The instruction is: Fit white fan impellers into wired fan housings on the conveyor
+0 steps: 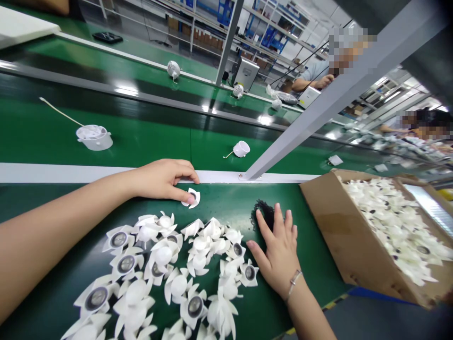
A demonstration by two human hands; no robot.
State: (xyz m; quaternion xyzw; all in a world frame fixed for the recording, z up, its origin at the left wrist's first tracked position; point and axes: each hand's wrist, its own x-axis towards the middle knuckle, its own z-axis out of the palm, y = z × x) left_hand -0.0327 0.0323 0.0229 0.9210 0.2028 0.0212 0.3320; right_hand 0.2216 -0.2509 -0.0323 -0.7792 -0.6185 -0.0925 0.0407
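Seen from the head camera, a person's left hand reaches across a green conveyor belt. Its curled fingers sit at a white strip, and the thumb tip touches a white petalled plastic piece; whether it has a firm grip is impossible to tell. The right hand lies spread open, holding nothing, beside a heap of matching pieces. A cardboard box of more pieces stands to the right.
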